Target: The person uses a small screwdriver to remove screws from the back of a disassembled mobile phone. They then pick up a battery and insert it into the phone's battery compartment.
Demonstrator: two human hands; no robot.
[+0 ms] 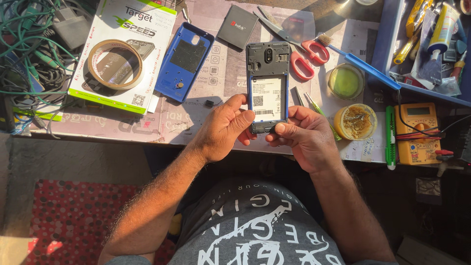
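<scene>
Both hands, left hand and right hand, grip the opened phone; near the tabletop's right edge, a round tin holds yellowish paste.

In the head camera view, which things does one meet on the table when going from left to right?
Tangle of cables → roll of tape → blue back cover → opened phone, held by left hand and right hand → red-handled scissors → yellow multimeter.

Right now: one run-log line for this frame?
left hand: grips opened blue phone with back cover off | right hand: thumb on its lower edge | blue plastic back cover: on table | red-handled scissors: behind phone
</scene>
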